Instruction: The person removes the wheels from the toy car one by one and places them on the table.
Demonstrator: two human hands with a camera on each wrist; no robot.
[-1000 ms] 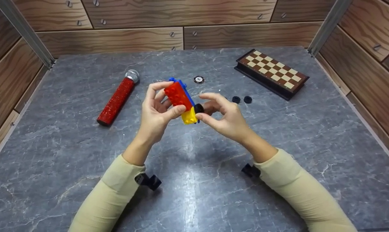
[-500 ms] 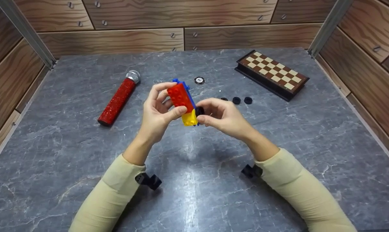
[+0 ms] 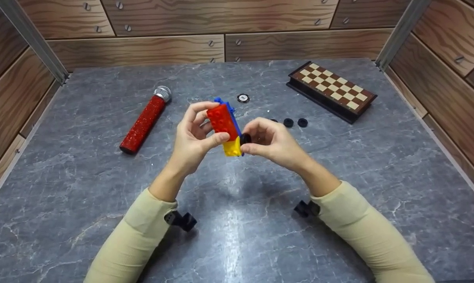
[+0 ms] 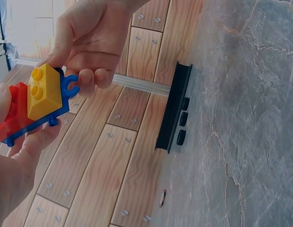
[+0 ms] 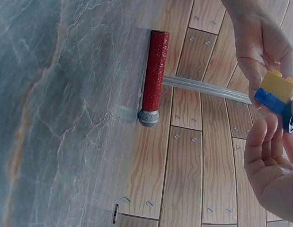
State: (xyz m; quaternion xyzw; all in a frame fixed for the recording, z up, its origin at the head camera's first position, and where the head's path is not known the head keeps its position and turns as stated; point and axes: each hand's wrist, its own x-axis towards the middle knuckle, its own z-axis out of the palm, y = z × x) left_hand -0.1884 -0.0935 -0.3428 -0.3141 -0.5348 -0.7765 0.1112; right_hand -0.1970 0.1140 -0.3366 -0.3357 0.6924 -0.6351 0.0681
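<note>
My left hand (image 3: 191, 137) holds a toy car of building blocks up above the table, thumb across its face. It has a red brick (image 3: 222, 120), a yellow sloped brick (image 3: 232, 148) and a blue base (image 3: 233, 114). My right hand (image 3: 278, 143) pinches a black toy wheel (image 3: 245, 138) against the base's side, by the yellow brick. In the left wrist view, blue pegs (image 4: 69, 87) stick out of the base. The right wrist view shows the wheel (image 5: 290, 117) at the frame's edge, beside the blue base.
Several black wheels (image 3: 288, 122) lie beyond my right hand, one partly hidden by it. A poker chip (image 3: 243, 98) is behind the car. To the left rests a red glittery microphone (image 3: 142, 124), and a folded chessboard case (image 3: 333, 88) lies at the back right.
The car has shifted slightly right and toward me in my left hand. My right fingers have drawn in around the wheel, which stays at the base's side.
</note>
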